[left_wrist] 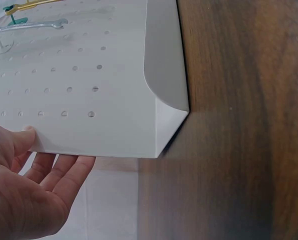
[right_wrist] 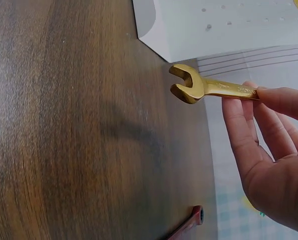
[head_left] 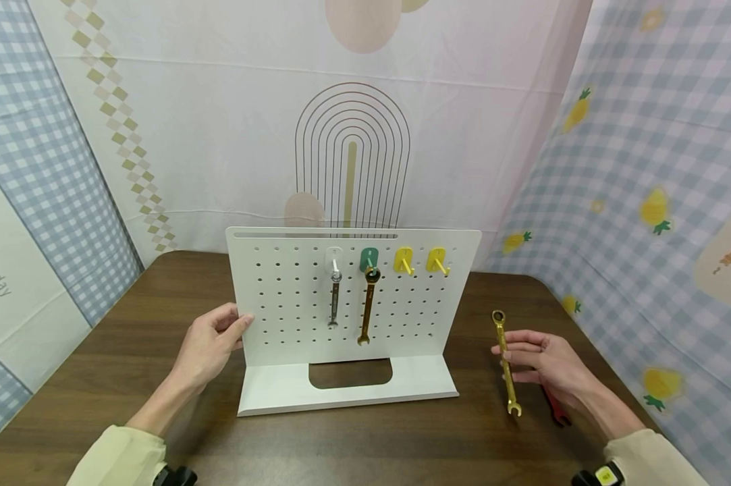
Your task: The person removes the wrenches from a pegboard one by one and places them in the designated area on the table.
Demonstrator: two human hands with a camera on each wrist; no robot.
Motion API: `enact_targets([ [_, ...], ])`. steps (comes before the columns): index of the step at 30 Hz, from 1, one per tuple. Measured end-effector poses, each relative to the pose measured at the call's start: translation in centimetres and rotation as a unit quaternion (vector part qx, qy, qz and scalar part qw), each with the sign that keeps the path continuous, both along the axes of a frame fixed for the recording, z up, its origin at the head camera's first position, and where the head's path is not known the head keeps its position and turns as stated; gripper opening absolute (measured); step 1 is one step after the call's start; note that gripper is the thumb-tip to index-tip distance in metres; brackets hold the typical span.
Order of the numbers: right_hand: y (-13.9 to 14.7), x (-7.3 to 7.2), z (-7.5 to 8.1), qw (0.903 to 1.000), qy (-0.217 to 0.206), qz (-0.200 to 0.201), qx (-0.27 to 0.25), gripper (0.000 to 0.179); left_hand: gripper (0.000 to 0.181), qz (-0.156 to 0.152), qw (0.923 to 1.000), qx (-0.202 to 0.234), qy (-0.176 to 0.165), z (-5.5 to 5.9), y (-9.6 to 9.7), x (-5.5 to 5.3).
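A white pegboard stand [head_left: 292,347] stands upright on the table. My left hand [head_left: 210,341] grips its left edge, thumb on the front face and fingers behind, as the left wrist view [left_wrist: 34,195] also shows. To the right of the board, my right hand [head_left: 544,361] pinches a gold combination wrench [head_left: 507,371] between thumb and fingers, its open end pointing down. On the board a small silver wrench [head_left: 335,302] hangs from a white hook [head_left: 334,260], and a larger gold wrench [head_left: 368,307] from a green hook [head_left: 369,258].
Two yellow hooks [head_left: 403,259] on the board's right part carry nothing. A red wrench [head_left: 556,408] lies on the brown wooden table [head_left: 341,445], partly hidden by my right hand. Patterned cloth [head_left: 219,135] walls the back and sides.
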State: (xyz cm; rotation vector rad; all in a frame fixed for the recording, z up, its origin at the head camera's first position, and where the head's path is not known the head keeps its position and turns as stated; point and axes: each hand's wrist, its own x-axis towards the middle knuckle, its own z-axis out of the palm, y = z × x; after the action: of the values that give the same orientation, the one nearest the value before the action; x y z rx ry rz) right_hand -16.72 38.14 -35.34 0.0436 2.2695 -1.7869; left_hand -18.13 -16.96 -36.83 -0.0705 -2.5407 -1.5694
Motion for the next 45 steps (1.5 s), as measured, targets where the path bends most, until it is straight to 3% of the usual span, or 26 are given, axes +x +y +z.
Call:
enact_targets([
  [17,1.6,-0.2,-0.9,0.9996,-0.016,-0.011,0.023,0.033,0.021,-0.005,1.0000,0.005,0.003,0.0,0.0,-0.2],
  [26,2.5,-0.3,-1.6,0.9970,-0.027,-0.021,0.070,0.056,0.020,-0.001,1.0000,0.001,0.002,0.0,0.0,-0.1],
  [45,4.0,-0.3,-2.4,0.9934,-0.032,-0.024,0.107,0.055,0.021,-0.003,1.0000,0.003,0.003,-0.1,0.0,-0.1],
])
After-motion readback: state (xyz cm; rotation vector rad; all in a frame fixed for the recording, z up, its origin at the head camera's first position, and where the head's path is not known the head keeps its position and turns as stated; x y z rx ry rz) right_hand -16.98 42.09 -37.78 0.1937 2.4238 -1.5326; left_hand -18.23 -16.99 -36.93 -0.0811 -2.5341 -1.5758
